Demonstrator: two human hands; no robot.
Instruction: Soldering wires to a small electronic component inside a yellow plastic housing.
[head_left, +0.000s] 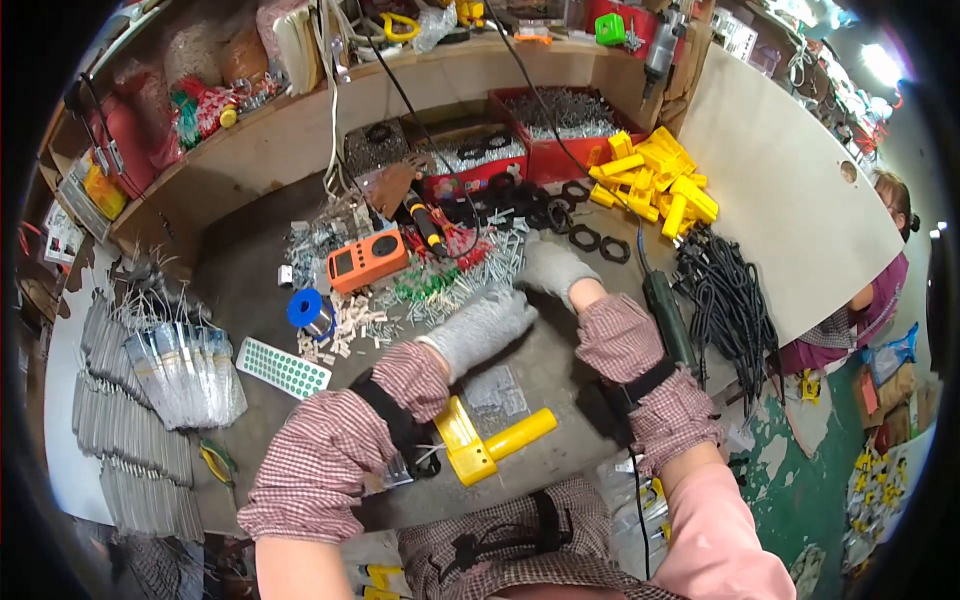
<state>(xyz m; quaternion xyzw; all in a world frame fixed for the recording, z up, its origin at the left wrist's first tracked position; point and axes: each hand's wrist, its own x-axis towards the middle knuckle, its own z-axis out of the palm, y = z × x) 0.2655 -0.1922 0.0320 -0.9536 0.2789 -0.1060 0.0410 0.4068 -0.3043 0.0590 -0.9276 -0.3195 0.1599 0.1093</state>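
Presently, a bright yellow plastic casing with a cylindrical handle (478, 448) is lying nearest the person on the grey-brown worktop (545, 375), beside the checked left sleeve (320, 450). Farther in, the left hand (485, 328), in a grey knitted glove, is reaching to the near side of a loose heap of silver metal screws (495, 262); its fingers are pointing right, and whether they are gripping anything cannot be told. The right hand (555, 268), likewise gloved, is bending inward at the heap's right end; its fingertips are not showing clearly, so neither opening nor hold can be determined. Both gloves are obstructing part of the heap. Leftward, a blue spool of silver wire (310, 312) and an orange meter with a black dial (367, 261) are crowding it. Rightward, a dark green cylindrical tool (668, 318) is lying beside a bundle of black cables (725, 305). Beyond, black plastic rings (515, 197) and piled yellow plastic parts (655, 180) are lying before a red bin of metal pieces (575, 158).
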